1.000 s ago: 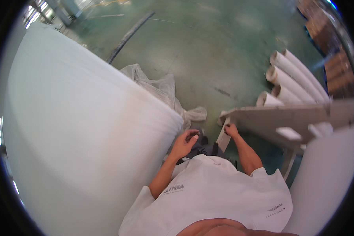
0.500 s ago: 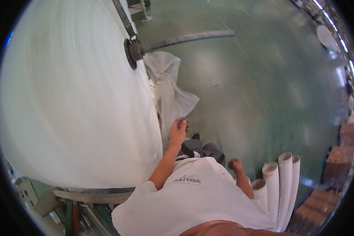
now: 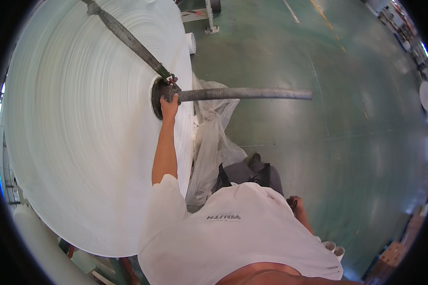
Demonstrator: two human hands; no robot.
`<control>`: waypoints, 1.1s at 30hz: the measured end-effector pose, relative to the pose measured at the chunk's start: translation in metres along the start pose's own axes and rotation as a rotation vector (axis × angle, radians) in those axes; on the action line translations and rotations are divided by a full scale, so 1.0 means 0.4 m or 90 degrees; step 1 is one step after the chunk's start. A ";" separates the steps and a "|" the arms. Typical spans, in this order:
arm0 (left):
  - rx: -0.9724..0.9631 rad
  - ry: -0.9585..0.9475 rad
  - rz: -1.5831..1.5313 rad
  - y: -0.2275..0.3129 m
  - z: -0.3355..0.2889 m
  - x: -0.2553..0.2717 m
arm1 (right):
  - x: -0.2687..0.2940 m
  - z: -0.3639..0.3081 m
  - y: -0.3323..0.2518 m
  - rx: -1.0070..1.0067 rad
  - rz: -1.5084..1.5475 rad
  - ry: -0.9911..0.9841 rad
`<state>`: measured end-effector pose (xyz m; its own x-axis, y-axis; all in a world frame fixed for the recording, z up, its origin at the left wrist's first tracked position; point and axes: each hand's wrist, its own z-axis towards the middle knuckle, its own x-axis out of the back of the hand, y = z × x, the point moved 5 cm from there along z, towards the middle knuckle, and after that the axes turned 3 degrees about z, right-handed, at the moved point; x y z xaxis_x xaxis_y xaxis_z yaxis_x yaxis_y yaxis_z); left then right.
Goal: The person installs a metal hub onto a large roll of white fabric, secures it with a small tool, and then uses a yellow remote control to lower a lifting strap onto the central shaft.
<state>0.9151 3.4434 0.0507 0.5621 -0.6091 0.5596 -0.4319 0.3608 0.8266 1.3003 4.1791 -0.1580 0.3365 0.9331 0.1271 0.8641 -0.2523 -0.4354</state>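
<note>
And there's the left hand (image 3: 169, 110), up at ten-thirty from the middle of the view, right on the dark collar (image 3: 169, 91) at the core of the huge white roll (image 3: 85, 147), which fills the nine o'clock side! Thumb and fingers stand apart against the collar's lower part; whether they clamp it, one cannot tell. From that collar a grey shaft (image 3: 247, 93) juts towards three o'clock, while a strap (image 3: 131, 42) runs up to ten-thirty. Crumpled clear sheeting (image 3: 213, 130) hangs at four o'clock from the collar. Over at four, the right hand (image 3: 297, 204) is low beside the body, fingers curled, something dark by them; their hold can't be told. White tubes (image 3: 329, 246) show near five o'clock from it.
</note>
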 end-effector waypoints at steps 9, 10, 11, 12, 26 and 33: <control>0.082 -0.040 -0.102 0.008 0.428 -0.215 | -0.221 0.100 -0.734 0.116 -0.128 -0.028; 0.060 0.058 -0.170 -0.027 0.460 -0.235 | -0.203 0.112 -0.732 0.117 -0.141 -0.045; 0.146 0.078 -0.156 -0.149 0.518 -0.219 | -0.220 0.146 -0.772 0.121 -0.161 -0.085; 0.182 0.092 -0.123 -0.150 0.538 -0.259 | -0.251 0.132 -0.758 0.056 -0.155 -0.052; 0.172 0.001 -0.340 0.114 0.464 -0.228 | -0.343 0.140 -0.868 0.102 -0.223 -0.200; 0.132 -0.023 -0.250 0.449 0.236 0.016 | -0.275 0.336 -0.854 0.017 -0.308 -0.183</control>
<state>0.7747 3.4377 0.1973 0.6881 -0.6974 0.2003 -0.3253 -0.0499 0.9443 0.9178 4.1970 -0.1432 -0.2141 0.9742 0.0709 0.8838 0.2241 -0.4107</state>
